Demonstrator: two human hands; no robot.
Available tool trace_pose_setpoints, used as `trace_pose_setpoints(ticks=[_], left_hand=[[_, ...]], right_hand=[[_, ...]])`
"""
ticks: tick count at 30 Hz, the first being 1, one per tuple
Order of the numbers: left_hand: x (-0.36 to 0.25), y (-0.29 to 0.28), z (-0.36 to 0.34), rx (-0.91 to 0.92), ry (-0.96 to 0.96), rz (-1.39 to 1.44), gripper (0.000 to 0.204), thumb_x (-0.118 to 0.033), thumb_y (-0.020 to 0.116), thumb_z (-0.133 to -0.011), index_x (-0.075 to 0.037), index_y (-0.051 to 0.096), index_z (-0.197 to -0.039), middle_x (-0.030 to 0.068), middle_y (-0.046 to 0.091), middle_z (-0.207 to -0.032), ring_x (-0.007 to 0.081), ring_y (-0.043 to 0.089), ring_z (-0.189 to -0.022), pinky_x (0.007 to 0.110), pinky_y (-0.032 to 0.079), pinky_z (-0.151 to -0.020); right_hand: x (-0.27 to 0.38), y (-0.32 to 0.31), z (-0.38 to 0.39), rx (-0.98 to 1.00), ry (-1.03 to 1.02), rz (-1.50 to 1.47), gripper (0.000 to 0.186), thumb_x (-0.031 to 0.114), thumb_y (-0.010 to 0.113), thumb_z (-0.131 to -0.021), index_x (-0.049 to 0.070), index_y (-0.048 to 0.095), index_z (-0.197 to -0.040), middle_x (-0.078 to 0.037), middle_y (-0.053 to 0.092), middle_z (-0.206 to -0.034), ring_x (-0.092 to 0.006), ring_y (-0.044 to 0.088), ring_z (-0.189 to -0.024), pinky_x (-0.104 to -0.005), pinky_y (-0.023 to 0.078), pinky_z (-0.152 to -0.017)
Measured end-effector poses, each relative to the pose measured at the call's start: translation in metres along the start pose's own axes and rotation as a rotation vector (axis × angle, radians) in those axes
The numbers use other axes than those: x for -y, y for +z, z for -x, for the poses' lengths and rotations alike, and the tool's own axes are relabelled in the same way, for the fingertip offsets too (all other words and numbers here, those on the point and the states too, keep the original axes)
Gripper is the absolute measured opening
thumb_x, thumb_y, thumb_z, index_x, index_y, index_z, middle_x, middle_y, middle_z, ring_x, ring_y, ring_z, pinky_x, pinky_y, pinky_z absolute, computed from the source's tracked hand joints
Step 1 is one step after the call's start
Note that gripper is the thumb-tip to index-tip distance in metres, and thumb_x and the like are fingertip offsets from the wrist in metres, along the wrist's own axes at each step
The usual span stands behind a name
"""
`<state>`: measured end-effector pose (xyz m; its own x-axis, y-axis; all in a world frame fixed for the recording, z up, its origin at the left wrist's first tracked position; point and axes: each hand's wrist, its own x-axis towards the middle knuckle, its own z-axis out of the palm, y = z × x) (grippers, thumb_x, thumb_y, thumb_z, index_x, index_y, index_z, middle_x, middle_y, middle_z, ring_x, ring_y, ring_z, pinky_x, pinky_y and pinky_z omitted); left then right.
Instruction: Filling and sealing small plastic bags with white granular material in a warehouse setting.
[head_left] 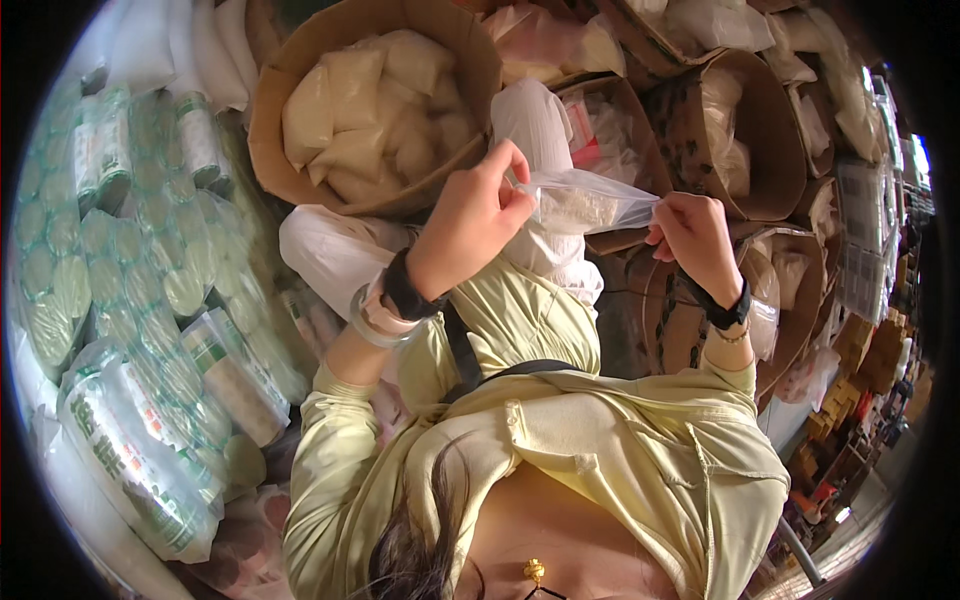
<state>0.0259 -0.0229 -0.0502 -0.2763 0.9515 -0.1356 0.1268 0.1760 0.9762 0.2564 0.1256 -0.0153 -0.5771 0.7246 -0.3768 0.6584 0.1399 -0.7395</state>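
Note:
A see-through plastic bag [590,203] with pale contents is stretched between my hands, above my lap. My right hand [695,240] is closed in a pinch on the bag's narrow, gathered end. At the bag's other end is my left hand [472,222], its thumb and forefinger curled together at the edge of the film. The exact contact of the left fingertips is hard to see. Behind the bag is a white-covered knee or leg [530,125]. What fills the bag cannot be made out.
Beyond my left hand stands a large open cardboard box [275,120] of filled pale bags [350,90]. More open boxes [770,120] with bagged goods crowd the right. Green-netted and wrapped packs [140,440] pile up on the left. Stacked cartons [860,350] stand farther right.

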Motion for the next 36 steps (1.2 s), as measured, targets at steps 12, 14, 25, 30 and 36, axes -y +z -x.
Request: trace_pose_setpoints(ticks=[12, 14, 25, 30, 36], left_hand=[[0.008, -0.005, -0.018, 0.029, 0.165, -0.158, 0.010, 0.001, 0.051, -0.085, -0.002, 0.054, -0.094, 0.0078, 0.054, -0.063, 0.0096, 0.052, -0.056, 0.025, 0.041, -0.052], [0.012, -0.005, -0.019, 0.015, 0.223, -0.167, 0.008, 0.001, 0.053, -0.084, -0.002, 0.055, -0.091, 0.0087, 0.054, -0.064, 0.0116, 0.053, -0.056, 0.026, 0.042, -0.053], [0.017, -0.025, -0.017, 0.118, 0.609, -0.585, 0.012, -0.002, 0.061, -0.074, 0.000, 0.058, -0.085, 0.0121, 0.057, -0.083, 0.0282, 0.058, -0.084, 0.036, 0.049, -0.076], [0.006, -0.018, -0.006, 0.003, 0.654, -0.598, 0.022, 0.010, 0.059, -0.069, -0.003, 0.063, -0.086, 0.0082, 0.063, -0.092, 0.0264, 0.062, -0.086, 0.035, 0.052, -0.074], [0.029, 0.008, -0.022, -0.176, 0.539, -0.358, 0.018, 0.009, 0.062, -0.075, -0.004, 0.065, -0.088, 0.0100, 0.064, -0.084, 0.0289, 0.063, -0.077, 0.034, 0.051, -0.067]], right_hand=[[0.012, 0.000, -0.025, 0.046, -0.731, 0.318, 0.028, 0.003, 0.071, -0.074, 0.007, 0.063, -0.101, -0.012, 0.060, -0.115, -0.0316, 0.056, -0.106, -0.0364, 0.050, -0.085], [0.002, -0.001, -0.032, 0.013, -0.733, 0.338, 0.023, 0.001, 0.068, -0.075, 0.006, 0.063, -0.097, -0.012, 0.061, -0.110, -0.0317, 0.057, -0.101, -0.0364, 0.050, -0.083], [-0.003, -0.019, -0.036, -0.163, -0.696, 0.314, 0.012, -0.010, 0.062, -0.071, 0.001, 0.060, -0.074, -0.009, 0.060, -0.074, -0.0276, 0.060, -0.070, -0.0333, 0.049, -0.063], [-0.001, -0.021, -0.019, -0.259, -0.725, 0.333, 0.017, -0.013, 0.061, -0.069, 0.002, 0.062, -0.074, -0.008, 0.061, -0.071, -0.0251, 0.061, -0.066, -0.0319, 0.049, -0.059], [-0.024, -0.006, -0.031, -0.351, -0.584, 0.186, 0.016, -0.015, 0.061, -0.071, 0.000, 0.063, -0.078, -0.010, 0.061, -0.073, -0.0215, 0.062, -0.066, -0.0261, 0.048, -0.060]])
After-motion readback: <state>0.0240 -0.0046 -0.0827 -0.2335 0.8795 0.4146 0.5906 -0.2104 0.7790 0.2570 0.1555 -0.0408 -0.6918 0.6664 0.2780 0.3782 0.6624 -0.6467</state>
